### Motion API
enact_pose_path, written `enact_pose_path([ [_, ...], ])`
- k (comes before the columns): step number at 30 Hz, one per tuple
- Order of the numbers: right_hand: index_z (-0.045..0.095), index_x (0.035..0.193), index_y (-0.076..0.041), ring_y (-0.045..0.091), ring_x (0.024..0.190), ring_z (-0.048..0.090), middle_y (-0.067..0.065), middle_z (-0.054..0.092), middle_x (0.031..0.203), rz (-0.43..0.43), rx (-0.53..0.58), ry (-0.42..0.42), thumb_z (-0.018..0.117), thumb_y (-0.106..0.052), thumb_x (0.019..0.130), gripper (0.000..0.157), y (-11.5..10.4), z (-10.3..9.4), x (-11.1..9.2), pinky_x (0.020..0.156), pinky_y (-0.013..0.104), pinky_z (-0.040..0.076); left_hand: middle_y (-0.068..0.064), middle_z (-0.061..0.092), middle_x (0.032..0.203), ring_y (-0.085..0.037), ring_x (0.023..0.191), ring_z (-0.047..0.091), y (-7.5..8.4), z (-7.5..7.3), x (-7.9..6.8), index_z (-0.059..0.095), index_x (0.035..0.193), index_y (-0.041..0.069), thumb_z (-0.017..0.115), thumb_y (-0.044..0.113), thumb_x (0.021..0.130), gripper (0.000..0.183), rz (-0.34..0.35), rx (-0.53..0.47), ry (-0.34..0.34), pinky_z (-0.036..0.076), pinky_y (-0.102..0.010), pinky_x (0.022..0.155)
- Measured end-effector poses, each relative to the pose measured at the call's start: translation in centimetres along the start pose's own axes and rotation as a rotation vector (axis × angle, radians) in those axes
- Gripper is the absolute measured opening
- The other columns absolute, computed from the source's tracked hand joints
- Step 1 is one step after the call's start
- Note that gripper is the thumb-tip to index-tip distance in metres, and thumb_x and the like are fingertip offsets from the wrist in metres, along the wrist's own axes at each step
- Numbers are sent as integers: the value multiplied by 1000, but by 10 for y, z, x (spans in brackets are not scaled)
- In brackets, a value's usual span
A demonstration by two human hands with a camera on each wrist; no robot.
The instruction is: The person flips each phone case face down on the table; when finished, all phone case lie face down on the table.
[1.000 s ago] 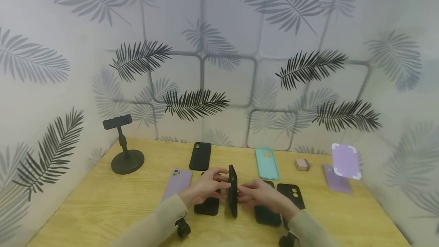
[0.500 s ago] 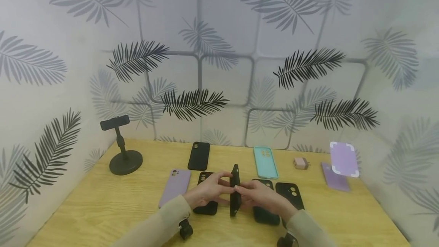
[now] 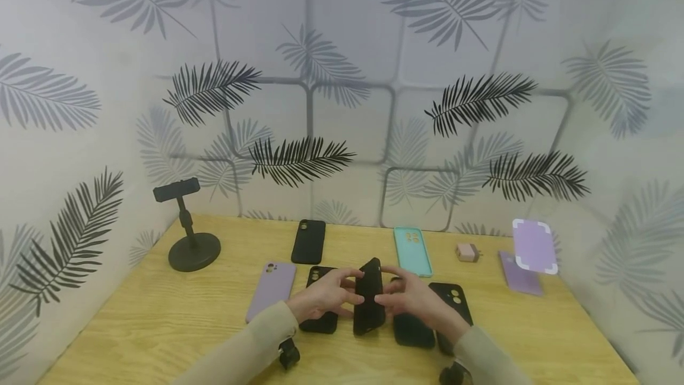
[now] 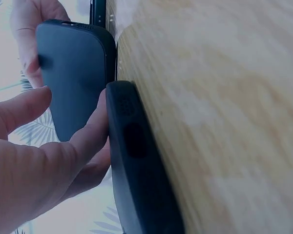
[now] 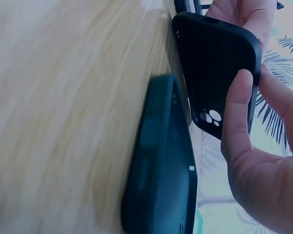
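A black phone case [image 3: 369, 314] stands tilted on edge between my hands over the table [image 3: 160, 325]. My left hand [image 3: 327, 296] holds its left edge, fingers around it. My right hand [image 3: 414, 300] pinches the right edge. In the right wrist view, the thumb presses the inner face of the case [image 5: 210, 63], and its camera cutouts show near the lower end. Below my left hand lies another black case [image 4: 136, 165]. Under my right hand is a dark green case [image 5: 156, 161], partly covered by that hand in the head view.
A lilac case [image 3: 272, 290] lies left, a black case [image 3: 309, 242] and turquoise case [image 3: 413, 252] behind, another black case [image 3: 454, 302] right. A round-based phone stand [image 3: 194, 252] stands at left; a pink charger plug [image 3: 467, 252] and lilac stand [image 3: 534, 246] are at right.
The case between my hands has turned from nearly edge-on to show more of its face. My right hand has shifted its grip from the middle toward the upper right edge.
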State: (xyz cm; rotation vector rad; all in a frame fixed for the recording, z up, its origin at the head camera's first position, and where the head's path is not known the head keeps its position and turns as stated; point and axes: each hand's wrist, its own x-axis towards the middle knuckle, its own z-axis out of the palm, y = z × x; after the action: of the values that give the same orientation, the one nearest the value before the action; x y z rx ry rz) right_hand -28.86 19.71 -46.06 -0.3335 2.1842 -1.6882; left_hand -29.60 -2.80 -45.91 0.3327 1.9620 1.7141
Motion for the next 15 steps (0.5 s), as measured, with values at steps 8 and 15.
enact_pose_path([
  [8,38,145,5,20,70,69,12,68,92,25,-111,35,80,-18,82,79,7,-6,-6,62,39,61,-34,35,147,-41,118,58,5,-2,-4,42,145,3,65,-2,91,59,-13,20,-13,59,-51,81],
  [15,48,137,9,16,64,64,10,73,86,35,-222,20,76,-17,86,64,4,-8,-8,49,29,54,-36,30,149,-42,119,58,10,-7,-6,38,148,1,63,0,92,61,-20,60,-33,59,-51,83],
])
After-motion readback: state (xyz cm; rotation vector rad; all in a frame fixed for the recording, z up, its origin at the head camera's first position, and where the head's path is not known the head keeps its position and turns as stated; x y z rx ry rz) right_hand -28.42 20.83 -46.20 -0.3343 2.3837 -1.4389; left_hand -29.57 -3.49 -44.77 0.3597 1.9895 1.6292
